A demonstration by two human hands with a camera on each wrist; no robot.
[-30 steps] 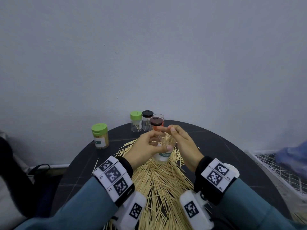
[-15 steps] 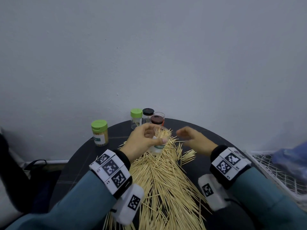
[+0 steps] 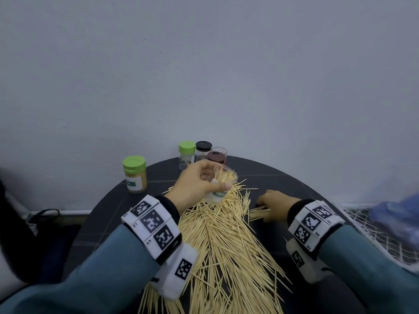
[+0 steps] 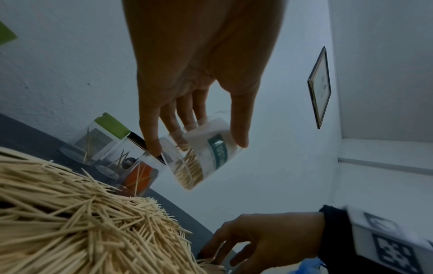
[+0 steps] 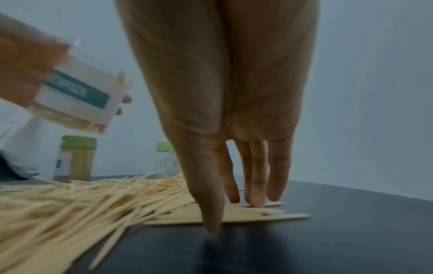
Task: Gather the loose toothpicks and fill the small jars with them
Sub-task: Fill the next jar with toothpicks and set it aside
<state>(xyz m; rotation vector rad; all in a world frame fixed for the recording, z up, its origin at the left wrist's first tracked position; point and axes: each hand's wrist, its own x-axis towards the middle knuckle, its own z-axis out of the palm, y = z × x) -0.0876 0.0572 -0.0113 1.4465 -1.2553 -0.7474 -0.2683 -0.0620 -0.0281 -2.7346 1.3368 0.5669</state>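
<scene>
The left hand [image 3: 195, 184] grips an open clear jar [image 3: 218, 193] with a teal-banded label, thumb on one side and fingers curled round the other, holding it tilted above the far end of the toothpick pile [image 3: 222, 241]. The jar is lidless and partly filled with toothpicks, some poking past its rim. In the left wrist view the jar [image 4: 201, 153] hangs clear of the table, its mouth turned away from the palm.

At about 3 o'clock from the jar, the right hand [image 3: 275, 206] is down on the round black table [image 3: 283, 177], fingers spread and nearly straight, tips pressing on a small flat bunch of toothpicks [image 3: 258, 213] at the right edge of the pile. In the right wrist view the fingertips [image 5: 256, 201] and thumb touch the bunch [image 5: 234, 216] without closing round it.

The pile fans from the middle of the table toward 6 o'clock, between the two wrists. At 12 o'clock, by the wall, stands a cluster of small jars: a green-lidded jar [image 3: 186, 155], a black-lidded jar [image 3: 203, 150], a brown-lidded jar [image 3: 216, 157] and a lidless one behind it, the first holding only a few sticks. At about 10 o'clock, apart from them, a larger green-lidded jar [image 3: 135, 176] stands upright, packed full.
</scene>
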